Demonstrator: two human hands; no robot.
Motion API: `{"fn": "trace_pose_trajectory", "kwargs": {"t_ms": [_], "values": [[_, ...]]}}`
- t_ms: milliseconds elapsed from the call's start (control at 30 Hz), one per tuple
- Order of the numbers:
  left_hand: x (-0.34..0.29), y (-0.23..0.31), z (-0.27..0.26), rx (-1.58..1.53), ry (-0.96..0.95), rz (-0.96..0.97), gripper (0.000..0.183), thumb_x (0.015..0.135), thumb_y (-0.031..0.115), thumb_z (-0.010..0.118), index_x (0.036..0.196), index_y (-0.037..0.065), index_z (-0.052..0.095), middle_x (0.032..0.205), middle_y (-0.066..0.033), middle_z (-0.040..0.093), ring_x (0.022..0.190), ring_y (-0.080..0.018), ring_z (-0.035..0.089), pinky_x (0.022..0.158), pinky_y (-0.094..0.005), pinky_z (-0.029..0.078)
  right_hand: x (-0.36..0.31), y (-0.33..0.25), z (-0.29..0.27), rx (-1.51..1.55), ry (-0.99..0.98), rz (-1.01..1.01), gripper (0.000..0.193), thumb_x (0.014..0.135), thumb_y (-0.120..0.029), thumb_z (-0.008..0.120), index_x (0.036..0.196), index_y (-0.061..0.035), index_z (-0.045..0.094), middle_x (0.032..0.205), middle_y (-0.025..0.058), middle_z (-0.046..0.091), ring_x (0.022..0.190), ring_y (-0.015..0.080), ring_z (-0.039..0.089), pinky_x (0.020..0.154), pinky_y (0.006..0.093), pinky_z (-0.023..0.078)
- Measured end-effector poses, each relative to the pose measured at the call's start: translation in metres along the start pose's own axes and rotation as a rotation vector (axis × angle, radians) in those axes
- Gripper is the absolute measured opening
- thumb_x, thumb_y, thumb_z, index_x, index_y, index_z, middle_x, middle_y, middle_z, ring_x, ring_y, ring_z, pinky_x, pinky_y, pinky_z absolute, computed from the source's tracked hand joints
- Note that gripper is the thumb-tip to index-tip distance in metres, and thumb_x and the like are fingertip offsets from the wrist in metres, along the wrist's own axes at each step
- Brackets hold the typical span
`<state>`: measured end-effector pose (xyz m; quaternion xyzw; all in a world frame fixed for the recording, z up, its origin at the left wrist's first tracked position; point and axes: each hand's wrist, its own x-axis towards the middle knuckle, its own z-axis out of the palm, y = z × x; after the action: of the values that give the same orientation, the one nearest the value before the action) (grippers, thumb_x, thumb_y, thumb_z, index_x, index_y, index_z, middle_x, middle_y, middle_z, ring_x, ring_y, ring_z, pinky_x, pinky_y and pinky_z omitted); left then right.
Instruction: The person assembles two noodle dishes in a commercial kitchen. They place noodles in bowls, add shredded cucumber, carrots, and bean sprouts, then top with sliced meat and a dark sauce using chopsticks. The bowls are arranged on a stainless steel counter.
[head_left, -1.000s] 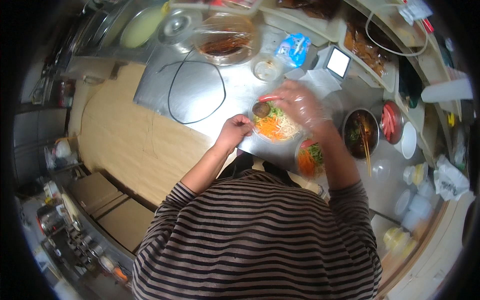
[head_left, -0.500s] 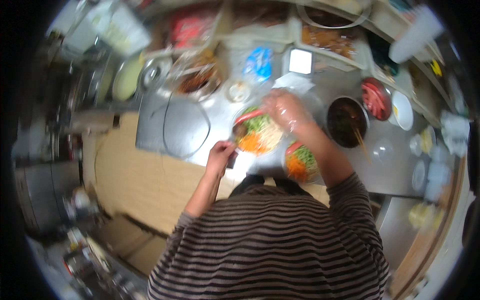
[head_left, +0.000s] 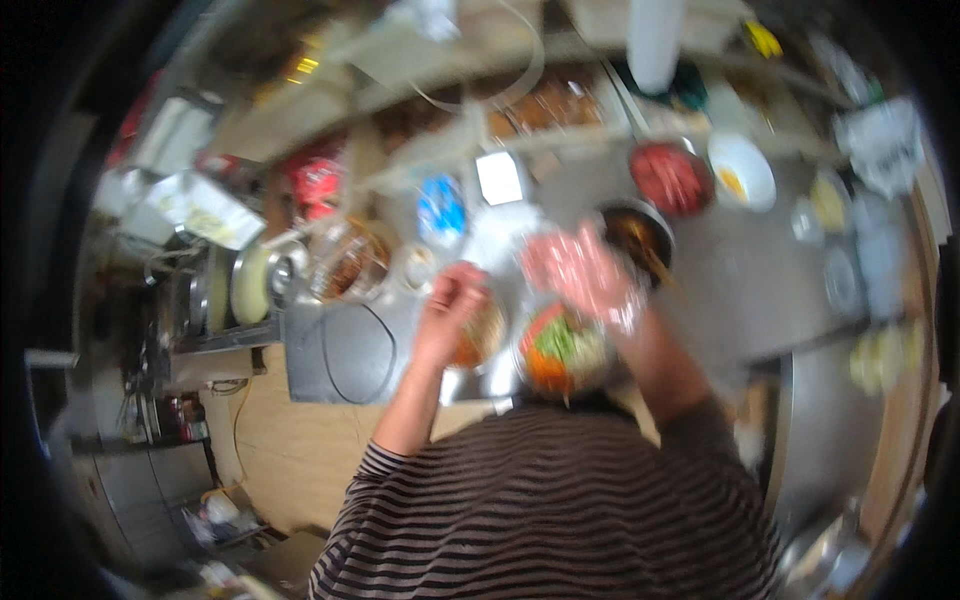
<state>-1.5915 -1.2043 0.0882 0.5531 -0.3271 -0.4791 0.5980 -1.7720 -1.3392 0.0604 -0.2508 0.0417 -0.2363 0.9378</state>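
My left hand [head_left: 453, 310] is over the left bowl of food [head_left: 487, 335], partly covering it. Its fingers look bent, but motion smears them and I cannot see anything held. My right hand [head_left: 580, 268], in a clear plastic glove, hovers just beyond the right bowl [head_left: 562, 352] with its fingers stretched out. In that bowl lie orange shreds, green strips, pale strands and a reddish piece. Beside the gloved hand stands a pot of dark liquid [head_left: 632, 235] with chopsticks [head_left: 657, 266] leaning in it.
A bowl of red sticks [head_left: 672, 180] and a white bowl with something yellow [head_left: 742, 172] stand at the back right. Farther back are a blue packet [head_left: 441, 208], a white-faced square thing [head_left: 499, 178] and food trays [head_left: 545, 108]. A dark cord loop [head_left: 358, 350] lies at left.
The whole view has turned. My left hand has moved forward over the left bowl, and the dark thing by it no longer shows. My right hand has moved from the left bowl toward the right one.
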Motion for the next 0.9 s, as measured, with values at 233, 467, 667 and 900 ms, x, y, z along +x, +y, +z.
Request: {"fn": "trace_pose_trajectory", "kwargs": {"t_ms": [233,467,667,900], "values": [[0.042,0.003,0.041,-0.031,-0.170,-0.063,0.005,0.083,0.003,0.054,0.087,0.002,0.056,0.072,-0.0003,0.057,0.063,-0.0071,0.054,0.057,-0.0215,0.046,-0.014,-0.014,0.022,-0.074,-0.108,0.106,0.064,0.086,-0.051,0.036,0.117,0.0050,0.041,0.115,0.0193,0.050,0.106,0.0316,0.049,0.093,0.0411,0.037],[0.052,-0.001,0.047,-0.234,0.006,-0.062,0.003,0.079,0.003,0.058,0.082,0.004,0.056,0.071,-0.0022,0.056,0.057,-0.0120,0.053,0.055,-0.0244,0.045,-0.030,-0.032,0.023,-0.100,0.014,0.125,0.059,0.086,-0.039,0.045,0.123,0.0060,0.036,0.125,0.0201,0.040,0.116,0.0311,0.040,0.093,0.0400,0.035],[0.060,0.023,0.045,-0.359,0.004,-0.022,0.005,0.079,0.004,0.058,0.083,0.004,0.056,0.070,-0.0039,0.056,0.056,-0.0142,0.053,0.056,-0.0266,0.046,-0.069,-0.057,0.026,-0.151,0.123,-0.095,0.032,0.087,-0.013,0.045,0.111,0.0082,0.048,0.122,0.0245,0.043,0.113,0.0343,0.043,0.093,0.0448,0.036],[0.054,0.037,0.070,-0.122,-0.031,0.124,0.007,0.079,0.001,0.055,0.086,0.004,0.054,0.071,-0.0040,0.055,0.058,-0.0128,0.053,0.057,-0.0296,0.049,-0.115,-0.088,-0.008,-0.125,0.032,-0.180,0.064,0.086,-0.040,0.045,0.127,0.0059,0.029,0.124,0.0196,0.043,0.115,0.0273,0.042,0.097,0.0390,0.032]]}}
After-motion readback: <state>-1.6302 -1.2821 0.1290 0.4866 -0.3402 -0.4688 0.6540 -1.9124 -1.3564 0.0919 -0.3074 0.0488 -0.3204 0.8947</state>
